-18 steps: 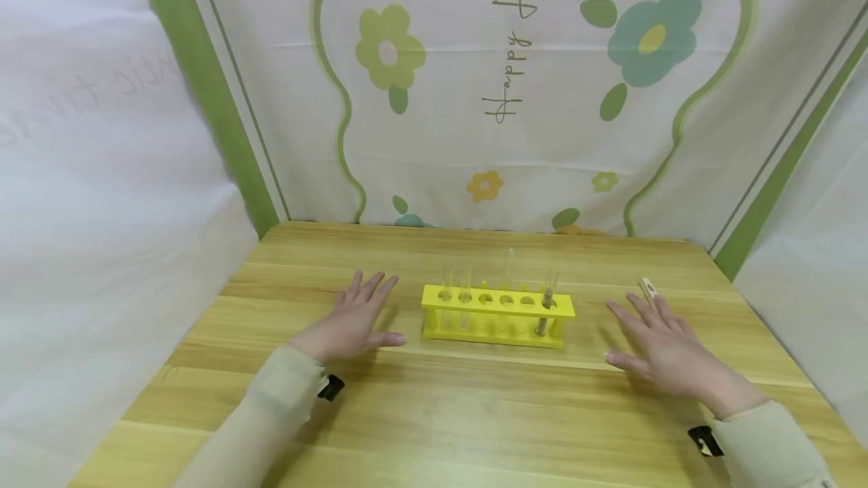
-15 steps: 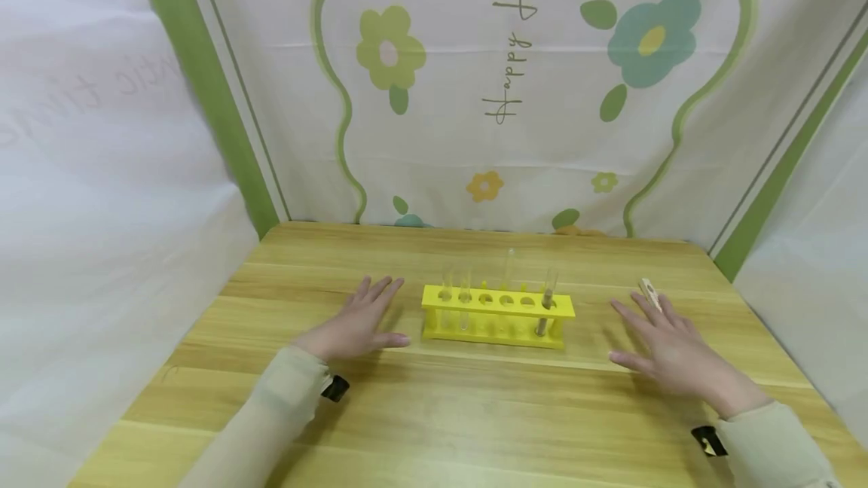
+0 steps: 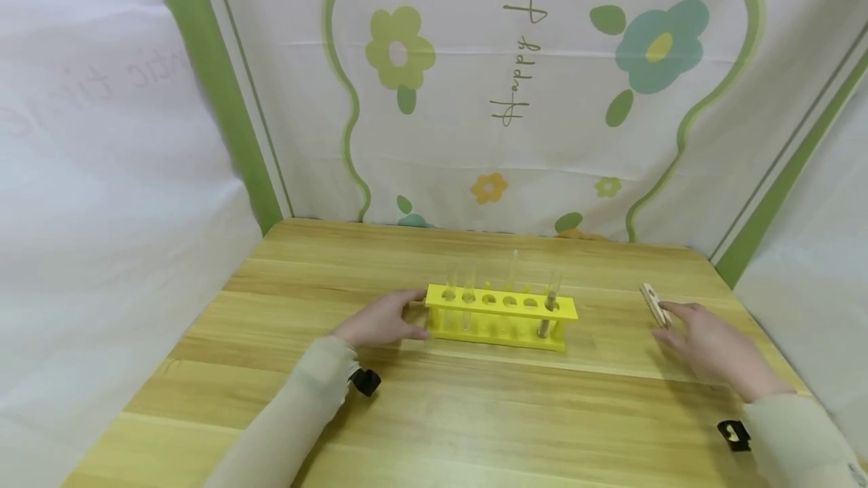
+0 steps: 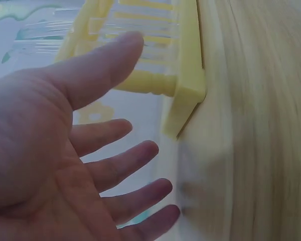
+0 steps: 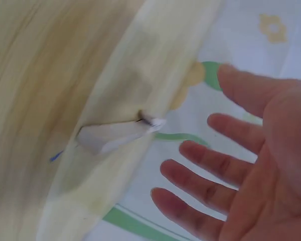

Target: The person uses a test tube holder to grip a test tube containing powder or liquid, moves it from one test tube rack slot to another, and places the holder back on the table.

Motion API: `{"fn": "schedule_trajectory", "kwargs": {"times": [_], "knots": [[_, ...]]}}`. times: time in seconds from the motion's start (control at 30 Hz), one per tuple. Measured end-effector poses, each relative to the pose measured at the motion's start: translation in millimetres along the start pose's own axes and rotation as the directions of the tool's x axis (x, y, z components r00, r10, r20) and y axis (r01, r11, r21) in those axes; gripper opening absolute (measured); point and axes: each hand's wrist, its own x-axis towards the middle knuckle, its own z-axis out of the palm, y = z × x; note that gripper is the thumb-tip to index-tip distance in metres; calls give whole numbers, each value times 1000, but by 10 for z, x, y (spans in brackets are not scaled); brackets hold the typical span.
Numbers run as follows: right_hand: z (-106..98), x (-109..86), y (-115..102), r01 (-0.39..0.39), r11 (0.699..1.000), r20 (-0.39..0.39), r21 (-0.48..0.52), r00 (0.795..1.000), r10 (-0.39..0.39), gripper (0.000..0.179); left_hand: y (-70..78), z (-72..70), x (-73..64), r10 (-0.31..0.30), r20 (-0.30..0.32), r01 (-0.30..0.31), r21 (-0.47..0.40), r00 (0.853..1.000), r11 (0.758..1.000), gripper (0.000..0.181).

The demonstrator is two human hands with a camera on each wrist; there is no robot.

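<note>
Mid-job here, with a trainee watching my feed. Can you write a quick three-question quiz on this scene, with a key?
1. Which is nearer the wooden clip: the left hand or the right hand?
2. How many round holes run along the top of the yellow rack?
3. In the head view, where is the darker tube? (a) in the leftmost hole (b) in the rightmost hole (c) lying beside the yellow rack

Key: 1. right hand; 2. six; 3. b

Back cloth: "Happy", script, sideways; next word cut off. Left cloth: faint lettering, not fully legible.
</note>
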Motion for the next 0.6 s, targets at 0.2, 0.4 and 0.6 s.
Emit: {"fn": "schedule_trajectory", "kwargs": {"times": [0.2,0.4,0.6], "knots": [[-56,67,148,-112,994,70,1,991,112,63,-31,68,145,-2,-17,1,-33,1000,999,69],[-54,155,242,-141,990,132,-6,981,141,66,-78,106,261,33,-33,-34,-30,999,999,55],[9,215,300,-142,990,151,-8,978,142,57,-78,109,322,54,-46,-54,-14,997,998,48]]}}
